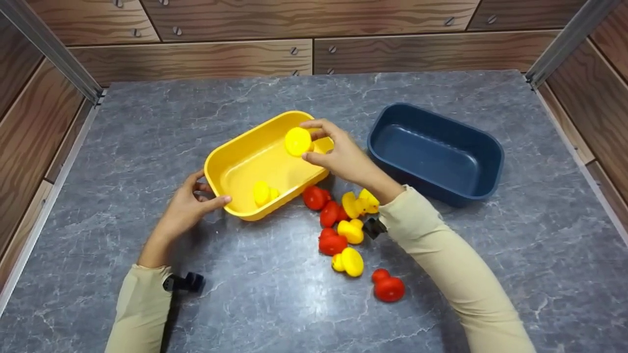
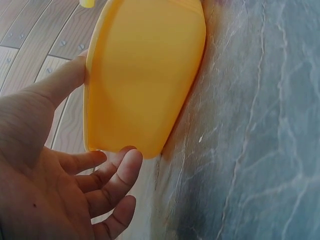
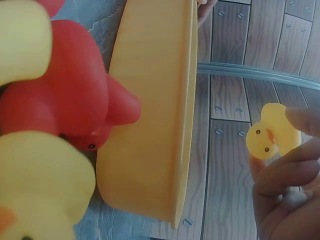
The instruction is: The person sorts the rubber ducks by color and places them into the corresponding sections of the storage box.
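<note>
A yellow rubber duck [image 1: 298, 142] is pinched between the thumb and fingers of my right hand [image 1: 338, 149], over the right end of a yellow tub [image 1: 255, 164]. The right wrist view shows this duck's face and orange beak, above the level of the tub's rim. Another yellow duck [image 1: 262, 194] lies inside the tub near its front wall. My left hand [image 1: 182, 213] grips the tub's left end, thumb at the rim and fingers curled against the outside; in the left wrist view, the fingertips [image 2: 131, 157] are right at the end wall.
Several red ducks [image 1: 332, 242] and yellow ducks [image 1: 352, 262] lie in a loose heap in front of the yellow tub, partly below my right forearm. One red duck [image 1: 389, 288] is apart, nearer me. To the right stands a dark blue tub [image 1: 427, 154]. Wood-patterned panels [image 1: 235, 59] enclose the grey marbled table.
</note>
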`<state>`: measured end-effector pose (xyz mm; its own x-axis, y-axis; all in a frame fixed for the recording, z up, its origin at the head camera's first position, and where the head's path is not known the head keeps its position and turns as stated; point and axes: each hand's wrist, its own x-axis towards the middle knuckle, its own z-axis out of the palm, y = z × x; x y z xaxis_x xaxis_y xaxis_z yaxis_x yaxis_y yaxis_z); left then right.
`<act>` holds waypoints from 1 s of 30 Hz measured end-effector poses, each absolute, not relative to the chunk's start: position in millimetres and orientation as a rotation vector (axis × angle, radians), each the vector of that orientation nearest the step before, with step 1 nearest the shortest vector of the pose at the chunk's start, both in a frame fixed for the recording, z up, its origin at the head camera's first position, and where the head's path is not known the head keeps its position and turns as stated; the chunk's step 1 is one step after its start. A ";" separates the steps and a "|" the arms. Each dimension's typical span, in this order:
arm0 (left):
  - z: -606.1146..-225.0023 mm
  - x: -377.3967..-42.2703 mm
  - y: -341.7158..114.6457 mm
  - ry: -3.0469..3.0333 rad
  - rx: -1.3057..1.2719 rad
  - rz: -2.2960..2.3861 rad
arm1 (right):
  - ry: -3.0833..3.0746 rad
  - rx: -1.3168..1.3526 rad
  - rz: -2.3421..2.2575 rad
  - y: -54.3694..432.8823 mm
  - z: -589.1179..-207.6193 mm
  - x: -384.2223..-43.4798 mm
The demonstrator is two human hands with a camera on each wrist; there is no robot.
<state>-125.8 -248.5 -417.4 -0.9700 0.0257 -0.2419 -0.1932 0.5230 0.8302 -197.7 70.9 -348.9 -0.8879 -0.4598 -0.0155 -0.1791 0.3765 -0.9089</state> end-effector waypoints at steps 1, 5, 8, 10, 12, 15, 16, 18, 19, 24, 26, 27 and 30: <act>-417.7 -126.0 -248.3 2.538 -0.142 1.428 | 2.372 -0.558 -1.514 70.1 -348.7 -197.6; -418.8 -126.2 -249.0 2.545 -0.143 1.415 | 2.359 -0.541 -1.501 69.9 -348.6 -195.3; -418.7 -126.2 -248.8 2.547 -0.151 1.411 | 2.359 -0.549 -1.497 72.4 -348.7 -193.3; -418.1 -126.2 -248.1 2.548 -0.153 1.413 | 2.359 -0.554 -1.491 75.0 -347.7 -191.9; -417.9 -126.3 -247.7 2.546 -0.154 1.418 | 2.353 -0.554 -1.491 78.2 -347.0 -190.7; -417.9 -126.6 -248.0 2.550 -0.144 1.424 | 2.350 -0.566 -1.484 84.1 -346.2 -186.9; -418.0 -126.5 -248.2 2.551 -0.142 1.428 | 2.347 -0.573 -1.483 86.2 -346.6 -185.5; -418.3 -126.6 -248.9 2.553 -0.139 1.430 | 2.347 -0.595 -1.474 90.9 -347.4 -181.8; -418.3 -126.4 -249.0 2.552 -0.138 1.434 | 2.351 -0.609 -1.460 93.5 -347.7 -179.6; -418.2 -125.9 -248.9 2.548 -0.140 1.444 | 2.334 -0.629 -1.409 107.5 -346.1 -168.5; -417.9 -125.8 -248.9 2.550 -0.137 1.439 | 2.312 -0.622 -1.407 113.7 -343.0 -164.0; -417.8 -125.9 -248.9 2.551 -0.135 1.436 | 2.304 -0.623 -1.406 116.8 -341.0 -161.7; -417.4 -126.3 -248.8 2.548 -0.129 1.436 | 2.298 -0.655 -1.387 126.3 -337.7 -155.3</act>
<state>-126.3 -248.8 -417.4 -0.9735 0.0282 -0.2271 -0.1796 0.5204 0.8348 -155.3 126.3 -337.7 -0.8208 -0.5659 -0.0781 -0.1947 0.4056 -0.8931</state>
